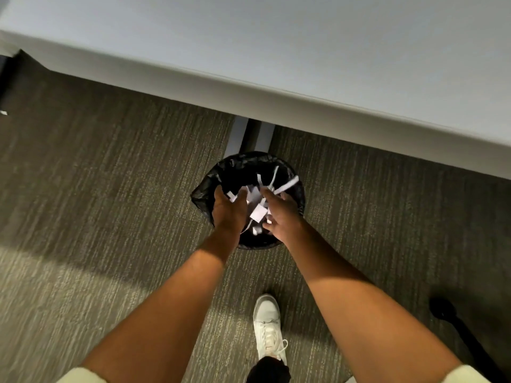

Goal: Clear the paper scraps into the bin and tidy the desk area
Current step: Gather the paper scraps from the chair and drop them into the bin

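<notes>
A small round bin (250, 159) with a black liner stands on the carpet just in front of the desk edge. Both my hands are over its mouth, palms turned toward each other. White paper scraps (258, 210), strips and small squares, sit loose between the palms and spill down into the bin. My left hand (228, 211) has fairly straight fingers on the left side of the scraps. On their right side, my right hand (282, 214) is loosely cupped. The hands hide the bottom of the bin.
The white desk (276, 51) fills the top of the view, with its grey leg (249, 136) just behind the bin. My white shoe (267, 327) stands below. A black chair base (448, 313) lies at lower right. One small white scrap (3, 113) lies on the carpet, far left.
</notes>
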The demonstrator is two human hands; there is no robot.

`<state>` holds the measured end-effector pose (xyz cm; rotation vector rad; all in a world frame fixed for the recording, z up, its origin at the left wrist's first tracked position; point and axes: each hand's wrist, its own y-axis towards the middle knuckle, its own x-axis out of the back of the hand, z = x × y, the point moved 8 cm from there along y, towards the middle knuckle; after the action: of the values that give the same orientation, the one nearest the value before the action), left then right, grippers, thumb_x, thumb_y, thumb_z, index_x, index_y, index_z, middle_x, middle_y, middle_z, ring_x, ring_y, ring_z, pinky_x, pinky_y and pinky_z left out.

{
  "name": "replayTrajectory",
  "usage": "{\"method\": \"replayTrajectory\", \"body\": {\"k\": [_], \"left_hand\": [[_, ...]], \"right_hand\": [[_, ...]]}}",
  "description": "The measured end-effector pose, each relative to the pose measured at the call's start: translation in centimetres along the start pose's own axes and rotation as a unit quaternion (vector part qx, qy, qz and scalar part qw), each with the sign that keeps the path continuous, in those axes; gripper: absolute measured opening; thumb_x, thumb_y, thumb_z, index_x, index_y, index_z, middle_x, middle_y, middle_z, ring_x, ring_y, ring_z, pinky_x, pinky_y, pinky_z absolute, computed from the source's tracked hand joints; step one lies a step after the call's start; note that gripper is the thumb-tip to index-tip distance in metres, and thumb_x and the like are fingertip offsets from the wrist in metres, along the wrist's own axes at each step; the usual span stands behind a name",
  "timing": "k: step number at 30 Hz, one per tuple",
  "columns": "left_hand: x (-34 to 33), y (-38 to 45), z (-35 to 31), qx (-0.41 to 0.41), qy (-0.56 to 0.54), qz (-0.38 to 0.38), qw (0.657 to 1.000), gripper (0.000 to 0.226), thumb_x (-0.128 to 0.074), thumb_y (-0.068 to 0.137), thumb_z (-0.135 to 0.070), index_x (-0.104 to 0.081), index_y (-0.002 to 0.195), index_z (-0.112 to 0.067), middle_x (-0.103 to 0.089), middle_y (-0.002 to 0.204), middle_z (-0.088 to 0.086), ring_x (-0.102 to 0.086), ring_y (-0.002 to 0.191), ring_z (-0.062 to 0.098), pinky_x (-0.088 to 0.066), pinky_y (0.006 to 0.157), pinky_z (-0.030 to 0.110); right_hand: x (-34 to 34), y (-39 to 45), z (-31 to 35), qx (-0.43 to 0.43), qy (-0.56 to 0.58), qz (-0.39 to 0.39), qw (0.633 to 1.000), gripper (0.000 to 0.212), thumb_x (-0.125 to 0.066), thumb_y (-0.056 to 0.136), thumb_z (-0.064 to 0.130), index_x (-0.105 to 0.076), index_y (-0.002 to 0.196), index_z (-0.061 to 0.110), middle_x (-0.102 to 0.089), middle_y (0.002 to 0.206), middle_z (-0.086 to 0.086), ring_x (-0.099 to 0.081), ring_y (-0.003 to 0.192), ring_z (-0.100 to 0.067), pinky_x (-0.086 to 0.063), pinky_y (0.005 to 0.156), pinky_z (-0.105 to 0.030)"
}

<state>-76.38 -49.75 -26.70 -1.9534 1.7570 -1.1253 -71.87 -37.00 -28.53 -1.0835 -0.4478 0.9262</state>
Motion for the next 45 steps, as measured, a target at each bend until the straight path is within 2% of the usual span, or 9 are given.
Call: {"method": "replayTrajectory", "body": {"k": [2,6,10,13,17,23,28,33,45], "left_hand": [[-0.1,0.1,0.3,-0.003,0.025,0.007,1.0,0.074,-0.056,0.086,-0.05,-0.03,0.149,-0.021,-0.051,0.143,0.013,-0.05,0.13,0.033,-0.044,0.107,0.048],[-0.4,-0.6,-0.2,-0.009,0.03,0.006,0.999,0.064,-0.052,0.094,-0.044,-0.03,0.149,-0.02,-0.05,0.143,0.015,-0.049,0.13,0.035,-0.042,0.109,0.047],[-1.4,-2.0,-0.8,-0.039,0.069,-0.008,0.997,0.059,-0.05,0.097,-0.04,-0.032,0.149,-0.017,-0.049,0.144,0.016,-0.048,0.131,0.035,-0.039,0.105,0.04],[-2.9,-4.0,-1.4,-0.06,0.094,-0.003,0.994,0.058,-0.051,0.097,-0.039,-0.032,0.148,-0.018,-0.048,0.145,0.016,-0.048,0.13,0.035,-0.039,0.103,0.038],[-6.5,-8.0,-2.0,-0.113,0.126,0.052,0.984,0.076,-0.05,0.081,-0.064,-0.036,0.143,-0.021,-0.052,0.139,0.015,-0.051,0.125,0.035,-0.041,0.105,0.045],[-14.3,-15.5,-2.3,-0.142,0.163,0.126,0.968,0.067,-0.055,0.093,-0.043,-0.033,0.147,-0.01,-0.043,0.147,0.014,-0.041,0.137,0.034,-0.03,0.113,0.043],[-22.1,-21.7,-0.8,-0.17,0.222,0.175,0.944,0.076,-0.053,0.088,-0.056,-0.036,0.147,-0.012,-0.048,0.145,0.018,-0.048,0.13,0.035,-0.036,0.11,0.047],[-30.4,-30.7,0.0,-0.237,0.273,0.217,0.907,0.054,-0.057,0.096,-0.024,-0.041,0.143,-0.006,-0.059,0.133,0.02,-0.056,0.122,0.032,-0.039,0.101,0.034],[-45.7,-48.6,7.9,-0.38,0.368,0.392,0.753,0.052,-0.058,0.094,-0.034,-0.046,0.139,-0.013,-0.062,0.126,0.015,-0.058,0.117,0.031,-0.044,0.105,0.045]], "right_hand": [[0.8,0.1,0.3,0.012,0.014,-0.005,1.0,0.039,-0.059,0.093,0.033,-0.047,0.127,0.02,-0.059,0.106,-0.007,-0.057,0.084,-0.017,-0.05,0.07,-0.036],[3.1,0.2,0.3,0.012,-0.002,-0.039,0.999,0.044,-0.053,0.097,0.027,-0.047,0.137,0.011,-0.049,0.074,0.001,-0.04,0.06,-0.012,-0.052,0.079,-0.04],[6.1,-0.7,0.1,0.02,0.011,-0.066,0.998,0.037,-0.051,0.098,0.024,-0.052,0.132,0.01,-0.055,0.085,-0.004,-0.048,0.075,-0.016,-0.044,0.103,-0.051],[8.9,-1.7,0.0,0.026,0.024,-0.072,0.997,0.038,-0.054,0.096,0.026,-0.053,0.131,0.013,-0.06,0.103,-0.008,-0.055,0.091,-0.02,-0.048,0.084,-0.037],[14.8,-3.0,0.5,0.059,0.028,-0.11,0.992,0.033,-0.054,0.096,0.023,-0.056,0.126,0.009,-0.052,0.074,0.001,-0.046,0.061,-0.009,-0.044,0.055,-0.024],[26.2,-6.9,1.1,0.1,0.012,-0.176,0.979,0.033,-0.058,0.094,0.024,-0.056,0.124,0.012,-0.061,0.121,-0.011,-0.058,0.11,-0.026,-0.048,0.101,-0.042],[36.4,-12.1,2.2,0.189,-0.027,-0.288,0.938,0.032,-0.065,0.087,0.004,-0.058,0.116,-0.007,-0.063,0.118,-0.024,-0.06,0.112,-0.034,-0.039,0.076,-0.009],[46.2,-18.0,0.2,0.211,0.008,-0.334,0.919,0.037,-0.067,0.086,0.013,-0.06,0.121,0.007,-0.063,0.12,-0.013,-0.059,0.113,-0.028,-0.046,0.101,-0.038],[69.9,-31.7,-14.1,0.188,-0.017,-0.537,0.822,0.042,-0.063,0.089,0.032,-0.052,0.129,0.02,-0.049,0.128,-0.002,-0.05,0.119,-0.018,-0.042,0.103,-0.035]]}}
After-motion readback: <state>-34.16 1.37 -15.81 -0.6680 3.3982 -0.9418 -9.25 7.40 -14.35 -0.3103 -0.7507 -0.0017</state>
